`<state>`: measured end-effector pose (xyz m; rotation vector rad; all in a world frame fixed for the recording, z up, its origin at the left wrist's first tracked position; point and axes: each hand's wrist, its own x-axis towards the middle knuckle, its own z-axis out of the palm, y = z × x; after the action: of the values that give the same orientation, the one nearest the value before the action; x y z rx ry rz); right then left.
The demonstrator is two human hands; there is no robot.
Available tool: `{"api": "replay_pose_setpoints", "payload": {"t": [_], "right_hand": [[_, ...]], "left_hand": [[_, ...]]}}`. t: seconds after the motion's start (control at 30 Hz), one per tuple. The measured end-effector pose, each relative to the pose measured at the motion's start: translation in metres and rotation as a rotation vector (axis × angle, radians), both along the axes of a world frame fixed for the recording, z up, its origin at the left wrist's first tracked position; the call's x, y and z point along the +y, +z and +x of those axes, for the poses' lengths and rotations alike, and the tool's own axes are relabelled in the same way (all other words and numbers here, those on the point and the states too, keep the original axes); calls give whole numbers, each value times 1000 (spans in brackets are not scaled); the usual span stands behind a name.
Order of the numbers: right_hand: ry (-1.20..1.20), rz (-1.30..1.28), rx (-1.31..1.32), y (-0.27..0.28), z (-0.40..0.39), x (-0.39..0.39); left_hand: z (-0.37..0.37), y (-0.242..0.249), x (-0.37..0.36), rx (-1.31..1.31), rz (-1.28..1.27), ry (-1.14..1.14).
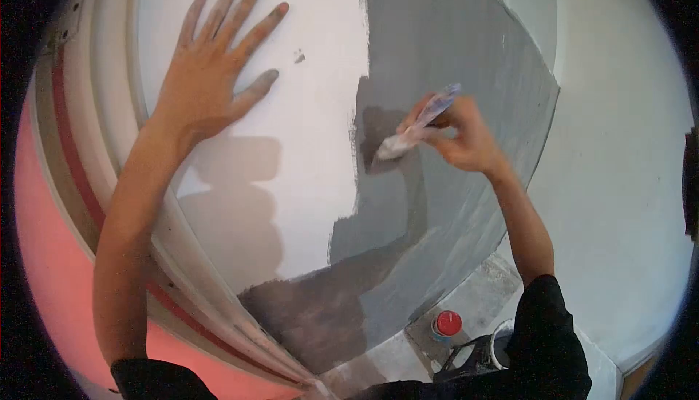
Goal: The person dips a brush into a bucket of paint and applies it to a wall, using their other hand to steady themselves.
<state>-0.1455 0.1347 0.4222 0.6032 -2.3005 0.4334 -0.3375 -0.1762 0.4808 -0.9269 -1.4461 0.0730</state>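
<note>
My left hand (pixel 211 61) lies flat with spread fingers against the white part of a wall (pixel 313 181). Grey smudges mark its thumb and fingertips. In my right hand (pixel 462 134) is a paintbrush (pixel 429 116), gripped by its pale, wrapped-looking handle. The brush tip touches or nearly touches the grey painted area (pixel 437 43), just right of its ragged edge with the white. A small grey spot (pixel 299 56) shows on the white, right of my left fingers.
Below right, a container with a red lid (pixel 446 323) stands near a dark bucket with a pale rim (pixel 501 345), partly hidden by my sleeve. A curved frame (pixel 109 109) with a red stripe borders the left. A pale wall (pixel 611 181) rises at right.
</note>
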Motion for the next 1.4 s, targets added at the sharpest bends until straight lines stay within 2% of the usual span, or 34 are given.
{"api": "replay_pose_setpoints", "payload": {"t": [0.1,0.2,0.27,0.33,0.43,0.53,0.6,0.63,0.7,0.73,0.77,0.87,0.93,1.0,1.07,1.13,1.23,1.33,1.4], "right_hand": [[86,7,4,16,-20,11],[200,-51,90,70,-34,19],[61,26,196,114,-41,33],[200,182,280,155,-39,27],[38,10,339,182,-27,0],[269,-76,572,164,-16,3],[100,29,566,119,2,28],[19,82,553,86,11,41],[117,6,345,-2,9,50],[150,-28,239,-43,11,42],[33,-42,110,-84,14,40],[-78,49,-74,-146,-7,57],[-66,36,-78,-137,-13,50],[-54,-95,-35,-94,-16,52],[-154,-23,76,-59,-27,77],[188,-136,97,-9,-27,51],[264,-202,330,35,-28,55],[217,-170,439,20,6,44],[224,-325,242,-45,15,43]], "left_hand": [[1,0,0,-6,-3,-2],[-2,0,0,11,-6,-8],[-3,-1,0,13,1,-7],[-4,-1,1,13,2,6],[-3,0,0,28,0,22],[-6,4,0,94,-19,-15],[-5,6,-1,149,-46,-66],[-1,2,0,104,-38,58],[11,0,5,24,-30,314],[10,4,1,-51,-80,290],[9,1,2,-14,-64,310],[5,-4,5,69,-16,315],[6,-4,5,74,-16,315],[9,-3,4,67,-11,320],[12,-4,6,39,0,329],[14,-5,8,47,7,341],[12,-5,8,69,6,336],[12,-4,7,65,3,330],[13,-6,7,39,0,325]]}}
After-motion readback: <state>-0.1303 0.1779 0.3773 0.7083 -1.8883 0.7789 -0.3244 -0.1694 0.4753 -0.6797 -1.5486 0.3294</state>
